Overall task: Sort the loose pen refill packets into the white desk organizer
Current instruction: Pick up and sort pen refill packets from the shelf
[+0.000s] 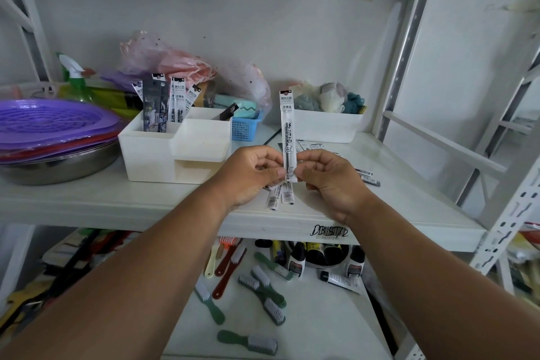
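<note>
The shelf (146, 199) carries the white organizer (175, 152), left of centre. Refill packets (172, 102) stand upright in its rear left compartment. In front of the organizer, the left hand (248, 175) and right hand (330, 181) together pinch the lower end of 1 upright packet (287, 131). Loose packets (280, 199) lie flat on the shelf beneath the hands.

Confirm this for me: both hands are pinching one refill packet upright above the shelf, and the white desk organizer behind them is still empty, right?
Not quite. The head view shows the white desk organizer is not empty: several refill packets already stand in its back left compartment. The rest holds: the left hand and the right hand pinch the lower end of one upright refill packet above the shelf.
</note>
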